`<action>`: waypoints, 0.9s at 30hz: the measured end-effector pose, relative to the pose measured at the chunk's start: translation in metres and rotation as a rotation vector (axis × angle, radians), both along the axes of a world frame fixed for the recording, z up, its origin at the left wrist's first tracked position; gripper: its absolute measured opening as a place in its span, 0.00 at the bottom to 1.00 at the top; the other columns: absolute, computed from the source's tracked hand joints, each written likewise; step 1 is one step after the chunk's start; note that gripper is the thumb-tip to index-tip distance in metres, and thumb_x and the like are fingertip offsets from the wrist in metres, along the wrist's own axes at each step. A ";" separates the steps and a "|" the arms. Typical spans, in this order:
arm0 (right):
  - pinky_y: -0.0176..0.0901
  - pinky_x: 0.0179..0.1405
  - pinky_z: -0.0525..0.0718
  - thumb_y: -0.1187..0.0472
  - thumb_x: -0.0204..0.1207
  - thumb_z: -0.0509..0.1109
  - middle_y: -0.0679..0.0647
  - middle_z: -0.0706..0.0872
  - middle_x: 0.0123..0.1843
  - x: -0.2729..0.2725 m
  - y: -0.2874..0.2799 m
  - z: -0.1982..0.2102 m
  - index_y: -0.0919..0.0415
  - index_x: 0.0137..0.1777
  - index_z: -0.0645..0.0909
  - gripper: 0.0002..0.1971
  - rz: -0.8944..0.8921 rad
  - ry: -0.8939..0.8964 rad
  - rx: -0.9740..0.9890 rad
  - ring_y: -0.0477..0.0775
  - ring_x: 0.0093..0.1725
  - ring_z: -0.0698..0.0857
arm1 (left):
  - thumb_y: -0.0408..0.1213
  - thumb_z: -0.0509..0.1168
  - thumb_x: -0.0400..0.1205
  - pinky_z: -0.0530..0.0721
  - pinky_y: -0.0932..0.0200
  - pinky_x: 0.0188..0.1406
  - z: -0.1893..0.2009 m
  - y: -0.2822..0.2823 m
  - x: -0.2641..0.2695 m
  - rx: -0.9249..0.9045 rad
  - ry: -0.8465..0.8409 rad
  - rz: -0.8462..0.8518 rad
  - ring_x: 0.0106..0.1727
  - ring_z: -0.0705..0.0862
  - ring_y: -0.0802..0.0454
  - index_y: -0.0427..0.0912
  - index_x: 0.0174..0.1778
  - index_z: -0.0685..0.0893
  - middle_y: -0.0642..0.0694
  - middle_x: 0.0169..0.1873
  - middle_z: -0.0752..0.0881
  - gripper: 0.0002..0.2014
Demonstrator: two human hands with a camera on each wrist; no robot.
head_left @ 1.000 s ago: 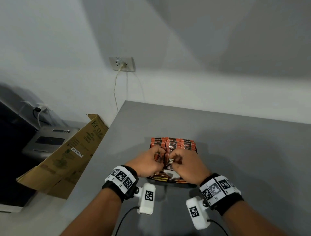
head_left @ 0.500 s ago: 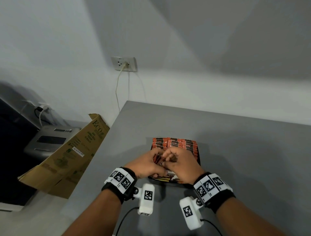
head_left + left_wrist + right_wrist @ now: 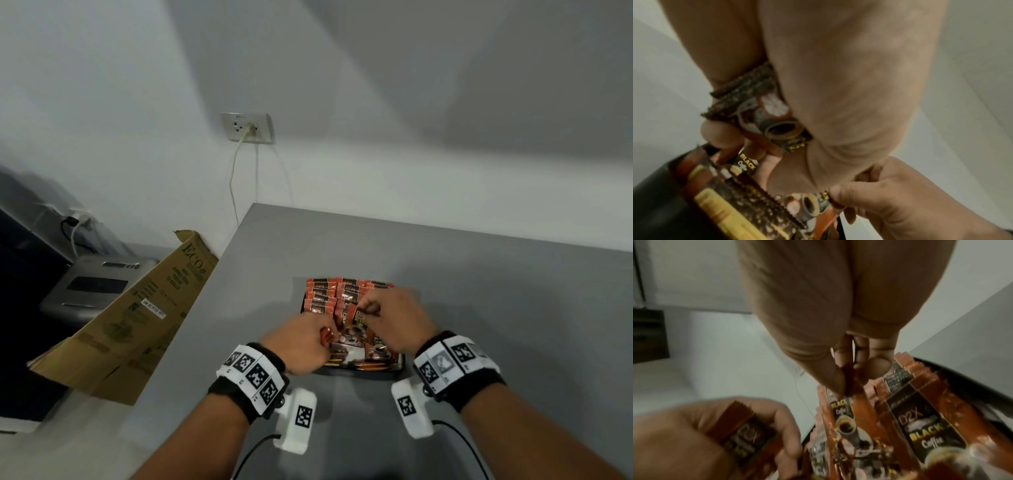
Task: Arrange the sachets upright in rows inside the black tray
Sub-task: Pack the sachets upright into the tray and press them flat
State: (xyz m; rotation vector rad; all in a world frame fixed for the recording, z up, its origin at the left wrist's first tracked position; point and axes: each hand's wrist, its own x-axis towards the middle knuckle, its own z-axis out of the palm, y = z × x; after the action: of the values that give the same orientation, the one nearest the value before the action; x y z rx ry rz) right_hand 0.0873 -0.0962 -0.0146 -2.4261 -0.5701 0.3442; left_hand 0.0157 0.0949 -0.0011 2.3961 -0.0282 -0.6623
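Over the black plastic tray near the bench's front edge, we pinch thin orange-and-black foil coffee sachets with our left hand and right hand, likely light, limp, best held by the crimped top.

The head view is evenly lit but dim, with soft, broad shadows crossing the wall in diagonal bands. Faint shadows fall on the grey table to the right of the hands. Wide-angle bending curves the table edge and stretches the forearms at the bottom. The right hand is smeared by motion blur. Both wrist views are dim, warm-toned and grainy. The palms fill the top of each, close and out of focus. Print on the sachets is legible but soft, with small specks of glare on the foil. The edges blur strongly.
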 end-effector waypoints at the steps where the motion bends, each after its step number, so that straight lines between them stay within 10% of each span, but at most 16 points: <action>1: 0.23 0.46 0.77 0.66 0.80 0.72 0.45 0.90 0.52 -0.002 0.004 -0.003 0.55 0.55 0.89 0.08 0.051 -0.010 -0.044 0.39 0.47 0.84 | 0.31 0.65 0.77 0.84 0.60 0.47 0.000 -0.001 0.000 0.026 -0.020 -0.022 0.52 0.84 0.53 0.51 0.58 0.84 0.51 0.53 0.85 0.16; 9: 0.48 0.50 0.90 0.77 0.73 0.67 0.51 0.89 0.45 0.003 0.019 -0.027 0.57 0.48 0.88 0.16 0.175 -0.082 -0.191 0.51 0.45 0.87 | 0.35 0.69 0.75 0.88 0.56 0.48 0.000 0.006 -0.001 -0.080 -0.078 0.127 0.49 0.86 0.56 0.56 0.55 0.83 0.55 0.50 0.86 0.15; 12: 0.46 0.56 0.89 0.77 0.75 0.67 0.53 0.90 0.50 0.004 0.020 -0.031 0.59 0.53 0.89 0.16 0.180 -0.098 -0.179 0.52 0.50 0.89 | 0.33 0.67 0.78 0.87 0.58 0.39 0.000 0.009 -0.002 -0.233 -0.049 0.273 0.41 0.88 0.56 0.55 0.56 0.84 0.51 0.50 0.87 0.14; 17: 0.37 0.61 0.83 0.71 0.78 0.69 0.52 0.91 0.55 0.004 0.018 -0.023 0.58 0.60 0.90 0.15 0.123 -0.096 -0.125 0.48 0.55 0.87 | 0.18 0.61 0.77 0.88 0.34 0.58 -0.002 0.014 -0.001 -0.545 -0.018 0.551 0.45 0.91 0.37 0.45 0.58 0.86 0.35 0.48 0.92 0.21; 21: 0.29 0.45 0.79 0.60 0.77 0.74 0.38 0.86 0.42 0.000 0.019 0.010 0.51 0.57 0.88 0.10 0.030 0.020 0.163 0.30 0.38 0.82 | 0.14 0.68 0.74 0.88 0.42 0.52 0.000 0.010 0.001 -0.659 -0.111 0.547 0.42 0.89 0.42 0.40 0.58 0.84 0.36 0.46 0.91 0.21; 27: 0.25 0.36 0.79 0.65 0.74 0.77 0.44 0.88 0.36 -0.003 0.029 0.029 0.52 0.47 0.89 0.07 0.065 0.119 0.302 0.34 0.32 0.82 | 0.25 0.76 0.72 0.89 0.38 0.52 -0.001 0.004 0.004 -0.663 -0.190 0.561 0.42 0.89 0.41 0.41 0.54 0.84 0.31 0.46 0.89 0.17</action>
State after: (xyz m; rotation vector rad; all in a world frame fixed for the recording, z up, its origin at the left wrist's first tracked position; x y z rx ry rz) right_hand 0.0845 -0.0676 0.0143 -2.0873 -0.6026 0.3962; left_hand 0.0202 0.0990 -0.0021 1.6959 0.2901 -0.1205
